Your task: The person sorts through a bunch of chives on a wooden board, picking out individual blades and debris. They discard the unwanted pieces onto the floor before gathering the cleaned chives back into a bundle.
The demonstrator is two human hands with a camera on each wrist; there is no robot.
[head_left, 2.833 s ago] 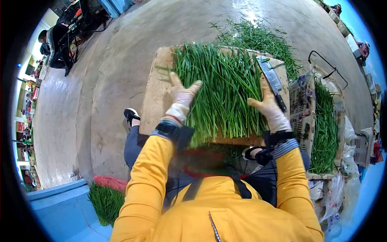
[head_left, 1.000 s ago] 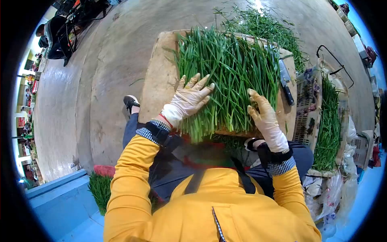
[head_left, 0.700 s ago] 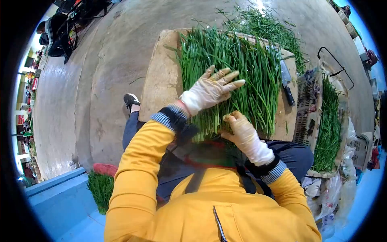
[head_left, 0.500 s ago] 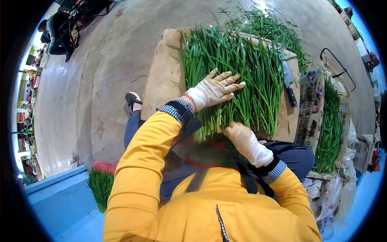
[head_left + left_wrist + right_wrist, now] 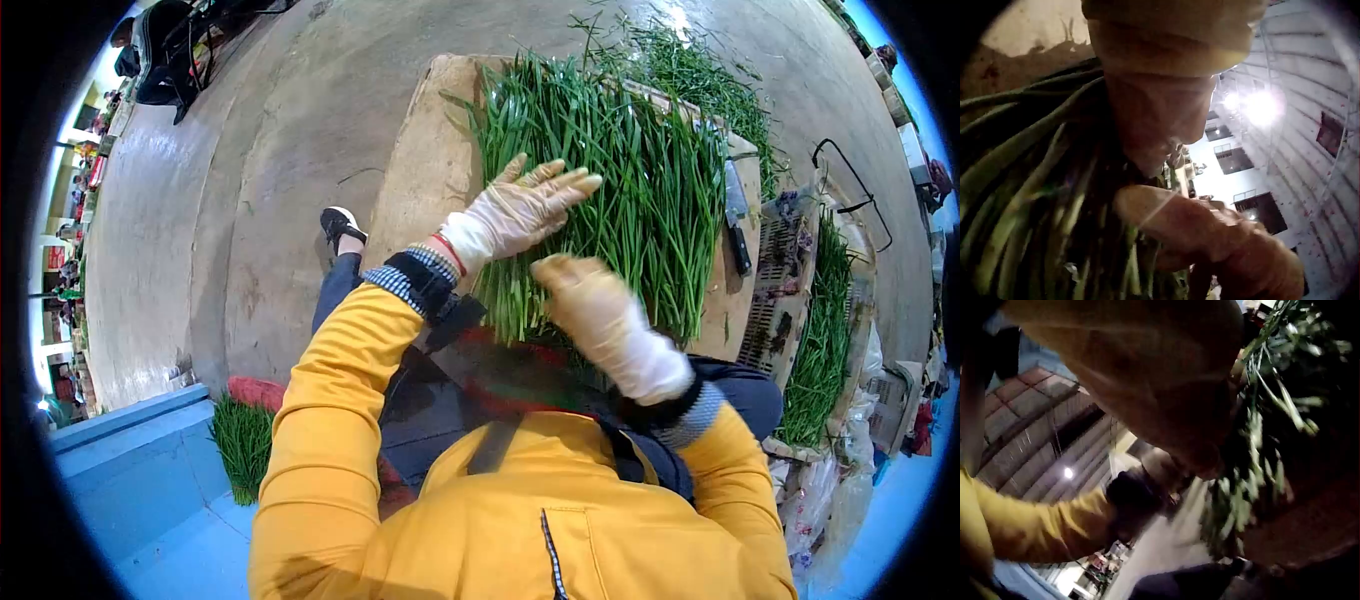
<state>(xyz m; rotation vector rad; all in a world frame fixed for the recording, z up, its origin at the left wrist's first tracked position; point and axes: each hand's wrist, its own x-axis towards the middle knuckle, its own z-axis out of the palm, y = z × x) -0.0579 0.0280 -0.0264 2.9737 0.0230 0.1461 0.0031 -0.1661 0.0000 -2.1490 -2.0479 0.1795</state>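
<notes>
A thick layer of long green stalks (image 5: 640,190) lies on a wooden board (image 5: 425,150), cut ends toward the person. My gloved left hand (image 5: 520,212) rests on its left part, fingers spread and fairly straight. In the left wrist view, stalks (image 5: 1022,206) run beside the left hand's fingers. My gloved right hand (image 5: 605,322) is at the near edge by the cut ends, just right of the left hand, fingers bent. Blurred stalk ends (image 5: 1241,494) show beside it in the right wrist view; whether it holds any is hidden. A black-handled knife (image 5: 738,225) lies on the board's right side.
Loose green cuttings (image 5: 700,80) are heaped on the floor beyond the board. A crate of greens (image 5: 822,340) stands at the right, near plastic bags (image 5: 812,500). Another green bundle (image 5: 242,445) is on the left by a blue ledge (image 5: 130,425). The person's shoe (image 5: 340,226) is left of the board.
Both hands were at opposite sides of the stalks; the left moved in over them, the right came leftward to the cut ends. Most recently the right rose slightly and the left shifted back left.
</notes>
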